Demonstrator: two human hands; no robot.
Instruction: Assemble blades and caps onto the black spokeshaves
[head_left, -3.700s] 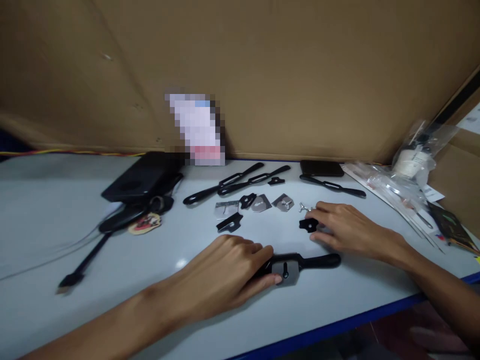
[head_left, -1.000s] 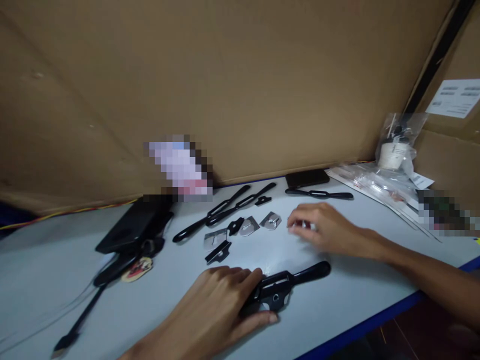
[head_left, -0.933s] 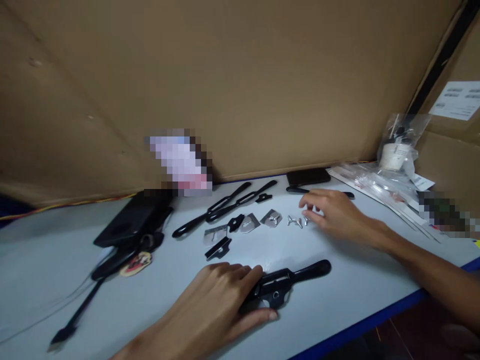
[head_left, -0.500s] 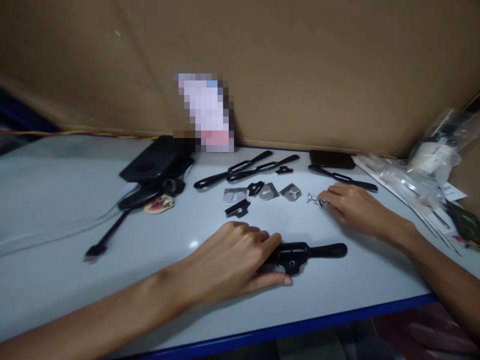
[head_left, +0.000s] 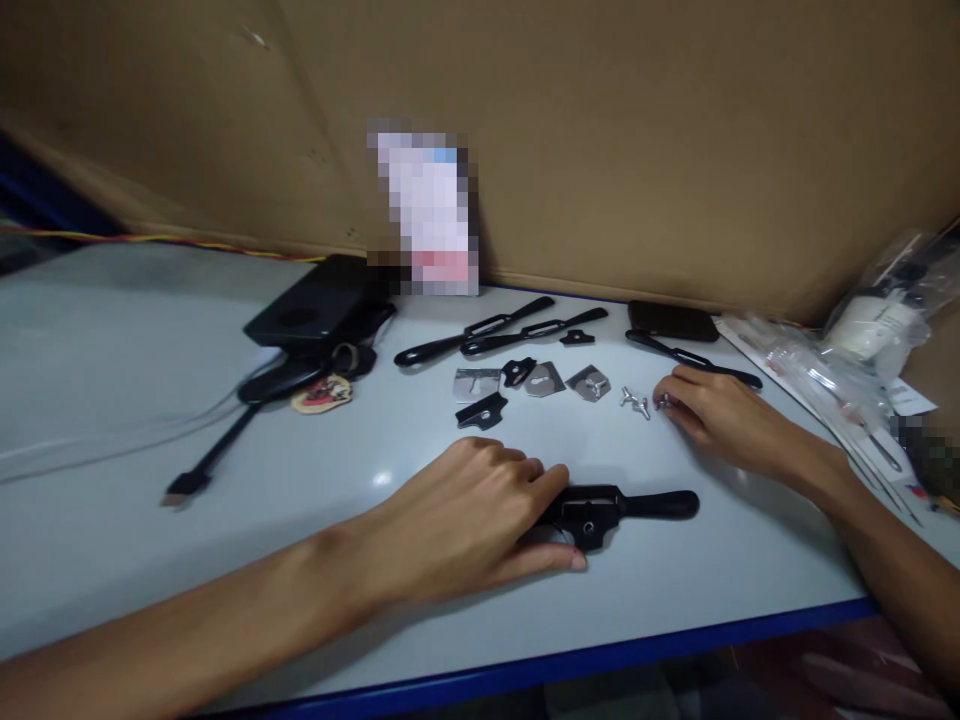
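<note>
My left hand lies over the left half of a black two-handled tool body and holds it down on the white table; its right handle sticks out past my fingers. My right hand rests further back, fingers curled, pinching a small silver wing screw. Another silver wing screw lies just left of that hand. A row of small metal blades and black clamp plates lies behind my left hand.
Black tool bodies lie near the cardboard wall, with one more black tool body by a black case. A black box, a cable and a sticker are at the left. Plastic bags lie at the right. The blue table edge runs near me.
The metal blade seen on the tool 3.7 s ago is gone from it. My right hand left the black plate, reached to the wing screws and now pinches one. My left hand stays on the tool.
</note>
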